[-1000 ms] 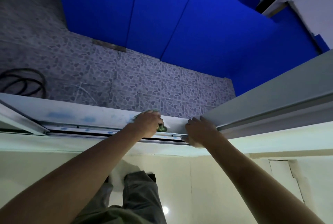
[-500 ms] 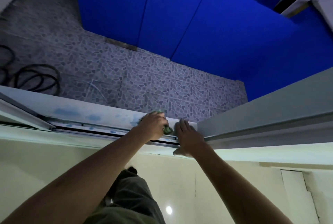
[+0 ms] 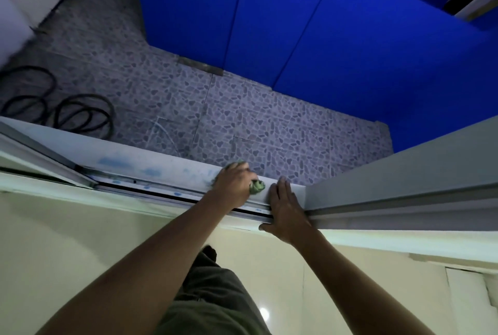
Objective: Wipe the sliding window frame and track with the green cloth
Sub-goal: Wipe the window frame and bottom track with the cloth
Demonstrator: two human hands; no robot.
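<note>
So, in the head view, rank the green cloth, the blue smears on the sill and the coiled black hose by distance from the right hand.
1. green cloth, just left, under the left hand
2. blue smears, further left on the sill
3. coiled black hose, far left on the floor

Measured from the right hand.

Green cloth [image 3: 257, 186], blue wall panels [image 3: 323, 38], grey pebble-patterned floor tiles [image 3: 283, 129], black hose [image 3: 80, 113]

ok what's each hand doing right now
Left hand: closed on the crumpled green cloth, on the white window frame.
Right hand: open, flat on the frame, holding nothing.
</note>
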